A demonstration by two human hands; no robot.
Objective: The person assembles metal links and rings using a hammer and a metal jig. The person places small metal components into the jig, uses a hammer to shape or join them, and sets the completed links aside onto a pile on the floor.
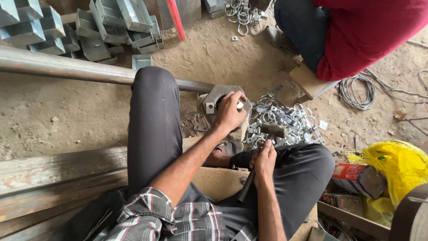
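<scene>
Head view: right hand [265, 161] is closed round the handle of one hammer [261, 156], fingers wrapped at mid-handle. The hammer's long axis runs from 7 o'clock, at the handle end, up to 1 o'clock, where the dark head sits just above the fist, over the edge of a pile of clamps [285, 122]. The right forearm comes in from the bottom edge, near upright in frame, wrist straight.

Left hand [229, 111] is curled, knuckles up, pressing a small bright part [240, 105] onto one steel block [218, 100]; whether the fingers pinch the part or only steady it cannot be told. The left forearm stretches from 7 o'clock across the raised left knee.

One long pipe [67, 68] enters from 9 o'clock and ends at the block. The clamps, too tangled to count, lie at 3 o'clock of the block. Grey brackets [96, 31] are stacked at 11 o'clock. A second person in a red shirt [365, 33] sits at 1 o'clock. One yellow bag [399, 167] lies at 4 o'clock.
</scene>
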